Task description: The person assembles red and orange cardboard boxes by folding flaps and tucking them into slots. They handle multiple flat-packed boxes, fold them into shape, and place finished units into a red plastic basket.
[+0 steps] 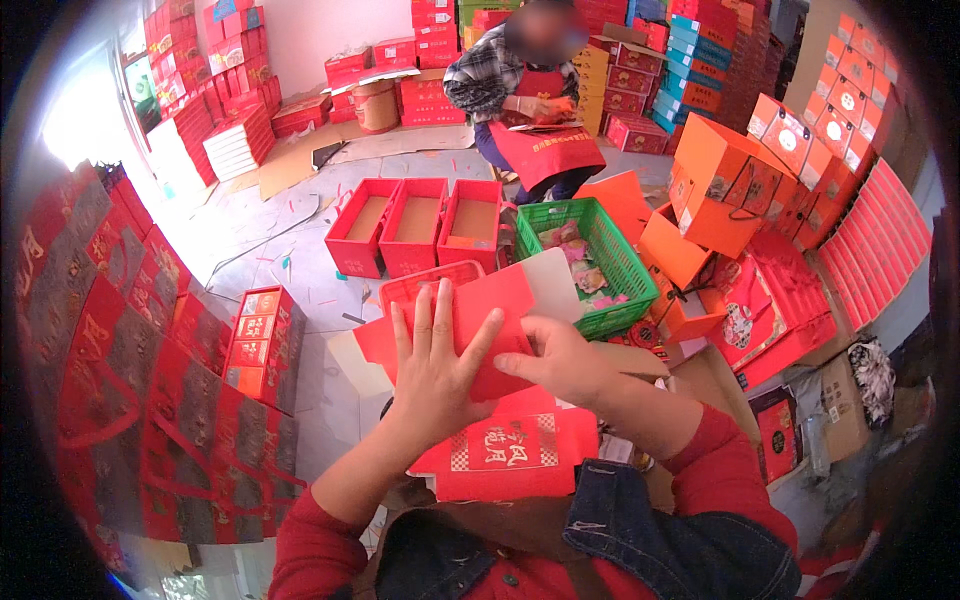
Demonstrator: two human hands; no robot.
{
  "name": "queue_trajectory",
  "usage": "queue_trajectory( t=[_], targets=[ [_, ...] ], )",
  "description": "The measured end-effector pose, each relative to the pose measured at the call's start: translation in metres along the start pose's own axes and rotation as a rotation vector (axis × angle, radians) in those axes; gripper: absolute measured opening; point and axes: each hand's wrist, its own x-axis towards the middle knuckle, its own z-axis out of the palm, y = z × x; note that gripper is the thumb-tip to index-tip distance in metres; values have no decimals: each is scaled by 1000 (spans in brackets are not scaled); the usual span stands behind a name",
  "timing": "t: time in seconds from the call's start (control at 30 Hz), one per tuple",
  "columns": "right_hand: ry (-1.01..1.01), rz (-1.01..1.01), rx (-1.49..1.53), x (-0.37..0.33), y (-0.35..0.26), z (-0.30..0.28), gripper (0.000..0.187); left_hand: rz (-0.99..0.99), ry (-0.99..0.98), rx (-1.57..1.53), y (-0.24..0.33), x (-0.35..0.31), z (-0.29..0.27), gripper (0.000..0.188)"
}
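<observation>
The red card (497,296) is just beside the green crate (618,313), the left hand (437,372) splayed over it; whether the right hand's grip (520,352) pinches its edge, I can't see.

Red cardboard sheet (478,300): centre of view, plain face up, laid open. One cream flap (555,288) projects toward 2 o'clock; a second cream flap (357,362) projects toward 8 o'clock. Printed red panel (505,458): at 6 o'clock from the sheet — face up, lettering upright, with a rectangular decorated label and checkered corners. Any join between sheet and panel — hidden from view.
</observation>
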Motion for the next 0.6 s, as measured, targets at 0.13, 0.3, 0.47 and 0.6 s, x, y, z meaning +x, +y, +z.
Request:
queue_trajectory(
  t=[0.13,0.3,0.47,0.6],
  targets=[
    [45,-85,-369,-5,-4,1,22,-12,-8,-87,4,-2,2,109],
    [284,-504,-789,-14,-37,2,45,-79,108,-273,1,-2,4,113],
    [576,-632,-614,-22,-30,6,88,-272,324,-566,9,6,-3,118],
    [465,-448,-234,-16,36,13,100,-299,180,-847,28,-1,28,123]
  ],
)
